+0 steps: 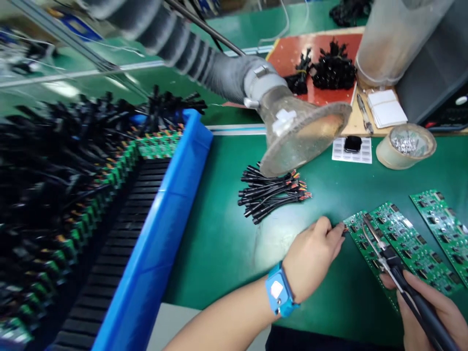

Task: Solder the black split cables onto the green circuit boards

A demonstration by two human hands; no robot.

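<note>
My left hand (310, 256), with a blue strap on its wrist, is closed in a pinch at the near-left corner of a green circuit board (360, 236). Small reddish wire ends show at its fingertips; they look like those of a cable, whose body the hand hides. My right hand (427, 302) grips a black-handled soldering iron (393, 261) with a thin curved metal tube alongside. The iron's tip is over the same board, close to my left fingertips; contact cannot be made out. Left of my hands lies a pile of short black cables (272, 192) with coloured wire ends.
More circuit boards (413, 239) lie to the right. A fume extractor hood (303, 131) hangs above the cables. On the left stands a blue bin (171, 195) holding many wired boards. A small cup (405, 146) with silvery bits and a black item (353, 144) are behind.
</note>
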